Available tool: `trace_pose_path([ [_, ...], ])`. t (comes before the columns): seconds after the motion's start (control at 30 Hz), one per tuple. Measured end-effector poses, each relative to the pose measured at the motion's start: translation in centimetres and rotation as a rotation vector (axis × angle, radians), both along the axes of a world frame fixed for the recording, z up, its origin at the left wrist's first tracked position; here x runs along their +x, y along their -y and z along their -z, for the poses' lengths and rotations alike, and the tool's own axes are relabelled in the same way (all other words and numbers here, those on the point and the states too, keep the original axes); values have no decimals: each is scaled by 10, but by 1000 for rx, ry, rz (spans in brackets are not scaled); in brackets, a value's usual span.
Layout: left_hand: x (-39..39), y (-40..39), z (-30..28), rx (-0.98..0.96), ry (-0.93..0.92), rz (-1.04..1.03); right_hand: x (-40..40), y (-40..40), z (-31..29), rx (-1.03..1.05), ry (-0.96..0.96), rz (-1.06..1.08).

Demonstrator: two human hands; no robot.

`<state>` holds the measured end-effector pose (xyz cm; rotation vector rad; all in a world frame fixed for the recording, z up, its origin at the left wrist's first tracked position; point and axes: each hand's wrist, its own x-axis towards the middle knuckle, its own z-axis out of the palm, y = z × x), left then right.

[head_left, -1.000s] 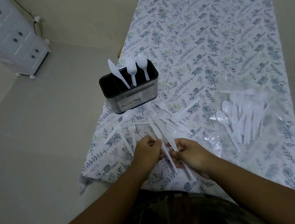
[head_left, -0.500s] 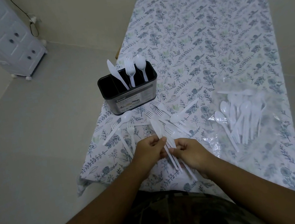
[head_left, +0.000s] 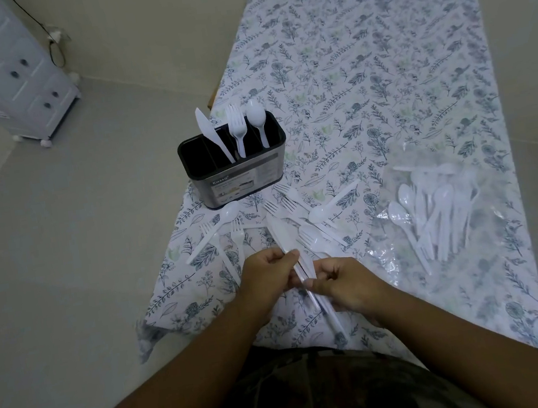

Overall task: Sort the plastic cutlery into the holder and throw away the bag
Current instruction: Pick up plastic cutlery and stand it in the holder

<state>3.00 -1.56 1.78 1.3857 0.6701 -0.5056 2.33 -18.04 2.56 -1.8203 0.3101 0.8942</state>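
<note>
Both hands, left hand (head_left: 268, 269) and right hand (head_left: 343, 285), pinch a bunch of white knives (head_left: 294, 255). Beyond them stands the holder (head_left: 239, 176); the bag (head_left: 434, 211) lies to their right.

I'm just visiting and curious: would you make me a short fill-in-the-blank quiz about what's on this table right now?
1. The black holder has a knife, a fork and a ____ standing in it.
2. Both hands, left hand and right hand, grip a bundle of white ____.
3. The clear bag lies on the person's ____ side.

Missing words: spoon; cutlery; right
</note>
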Motion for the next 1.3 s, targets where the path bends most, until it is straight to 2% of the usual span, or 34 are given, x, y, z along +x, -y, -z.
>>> trace_pose_path([
  [0.17, 0, -1, -3, 18, 1, -22, -1, -3, -9, 53, -96, 52],
  [0.37, -2, 0, -5, 114, 73, -56, 0, -9, -14, -19, -4, 134],
  [0.73, -5, -1, -2, 138, 86, -66, -3, -6, 0, -53, 166, 30],
  [0.97, -3, 2, 0, 97, 31, -94, -1, -4, 9, -190, 308, -103],
  [1.3, -1, 4, 2, -73, -98, -247, -4, -6, -1, -126, 241, -47],
])
